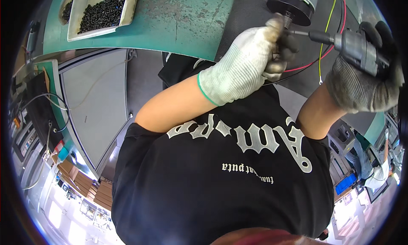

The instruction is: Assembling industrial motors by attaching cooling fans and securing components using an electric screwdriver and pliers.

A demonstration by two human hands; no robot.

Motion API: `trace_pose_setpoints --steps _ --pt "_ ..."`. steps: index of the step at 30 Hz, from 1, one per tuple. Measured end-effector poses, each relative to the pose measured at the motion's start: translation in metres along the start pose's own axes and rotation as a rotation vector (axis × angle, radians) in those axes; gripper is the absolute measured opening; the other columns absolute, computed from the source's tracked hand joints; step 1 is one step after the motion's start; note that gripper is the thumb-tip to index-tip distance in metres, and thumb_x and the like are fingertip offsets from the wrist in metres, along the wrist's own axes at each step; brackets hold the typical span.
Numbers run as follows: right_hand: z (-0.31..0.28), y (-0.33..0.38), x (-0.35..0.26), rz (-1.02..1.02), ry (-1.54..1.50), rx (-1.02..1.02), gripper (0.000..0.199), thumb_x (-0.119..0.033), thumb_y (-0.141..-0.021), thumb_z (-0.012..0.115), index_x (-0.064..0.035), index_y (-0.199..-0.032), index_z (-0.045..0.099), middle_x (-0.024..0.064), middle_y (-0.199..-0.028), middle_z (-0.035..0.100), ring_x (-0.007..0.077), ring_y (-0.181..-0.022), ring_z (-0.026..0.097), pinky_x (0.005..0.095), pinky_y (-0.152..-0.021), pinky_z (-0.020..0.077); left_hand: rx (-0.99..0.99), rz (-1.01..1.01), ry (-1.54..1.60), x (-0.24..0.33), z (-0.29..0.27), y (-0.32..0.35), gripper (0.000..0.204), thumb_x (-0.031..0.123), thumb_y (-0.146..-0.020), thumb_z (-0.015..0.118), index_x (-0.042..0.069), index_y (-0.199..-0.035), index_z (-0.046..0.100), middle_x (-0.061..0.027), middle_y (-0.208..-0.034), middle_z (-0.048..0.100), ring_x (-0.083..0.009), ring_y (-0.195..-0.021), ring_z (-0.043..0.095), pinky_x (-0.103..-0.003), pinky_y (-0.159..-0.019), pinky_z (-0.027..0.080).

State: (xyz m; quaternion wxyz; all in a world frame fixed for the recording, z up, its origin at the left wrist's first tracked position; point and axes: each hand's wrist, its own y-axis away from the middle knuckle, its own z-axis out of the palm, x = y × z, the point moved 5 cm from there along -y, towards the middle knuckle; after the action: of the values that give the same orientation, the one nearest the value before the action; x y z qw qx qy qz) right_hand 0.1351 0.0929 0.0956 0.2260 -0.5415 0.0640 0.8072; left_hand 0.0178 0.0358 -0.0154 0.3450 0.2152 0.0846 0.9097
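Motor-like cylindrical unit (pixel 299 6), grey with black disc end, lies at the dark mat (pixel 244 15), its threaded shaft (pixel 287 21) towards me. My left hand (pixel 244 60) curls its fingers beside this shaft, perhaps for steadying; whether this grip pinches something, I cannot see. My right grip (pixel 365 79) is wrapped around a power screwdriver (pixel 356 47), held sideways, probably so its bit reaches the left fingers. Yellow wire (pixel 331 13) and red wire (pixel 344 11) cross behind the tool, rather in the way. Tray (pixel 129 9) of small black screws (pixel 102 13) stands apart on the green counter (pixel 182 20).
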Motion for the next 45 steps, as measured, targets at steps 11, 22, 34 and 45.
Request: trace_pose_setpoints --steps 11,22,34,45 --pt "0.002 -0.008 0.002 -0.160 0.144 0.237 0.031 -0.015 -0.096 0.042 0.0108 -0.110 0.052 0.0251 -0.107 0.060 0.0326 -0.094 0.064 0.0455 -0.080 0.0567 0.018 0.011 0.118 -0.006 -0.020 -0.030 0.034 0.028 -0.102 0.045 -0.003 -0.099 0.058 -0.0064 -0.080 0.057 -0.0079 -0.052 0.045 -0.022 -0.048 0.036" --pt "-0.031 -0.031 0.040 -0.118 0.237 -0.166 0.032 -0.020 -0.098 0.043 0.0082 -0.108 0.054 0.0202 -0.101 0.061 0.0291 -0.081 0.063 0.0398 -0.075 0.0576 0.242 0.174 -0.425 0.006 -0.015 -0.027 0.029 0.024 -0.099 0.050 -0.003 -0.102 0.059 -0.0001 -0.072 0.052 -0.0050 -0.052 0.039 -0.019 -0.049 0.033" --pt "0.015 -0.015 0.014 -0.465 0.160 -0.458 0.033 -0.016 -0.089 0.064 0.0019 -0.116 0.056 0.0139 -0.098 0.065 0.0237 -0.085 0.066 0.0352 -0.075 0.0576 0.237 0.114 -0.550 0.015 -0.010 -0.018 0.033 0.030 -0.097 0.052 -0.001 -0.102 0.060 -0.0009 -0.071 0.056 -0.0040 -0.057 0.047 -0.020 -0.052 0.037" --pt "-0.040 -0.042 -0.004 -0.394 -0.096 -0.374 0.032 -0.012 -0.089 0.062 0.0028 -0.117 0.056 0.0158 -0.108 0.063 0.0240 -0.091 0.066 0.0321 -0.069 0.0602 0.886 0.842 -1.987 0.129 -0.028 0.073 0.049 0.010 -0.075 0.071 0.002 -0.120 0.054 -0.0228 -0.103 0.056 -0.0406 -0.095 0.058 -0.045 -0.082 0.049"
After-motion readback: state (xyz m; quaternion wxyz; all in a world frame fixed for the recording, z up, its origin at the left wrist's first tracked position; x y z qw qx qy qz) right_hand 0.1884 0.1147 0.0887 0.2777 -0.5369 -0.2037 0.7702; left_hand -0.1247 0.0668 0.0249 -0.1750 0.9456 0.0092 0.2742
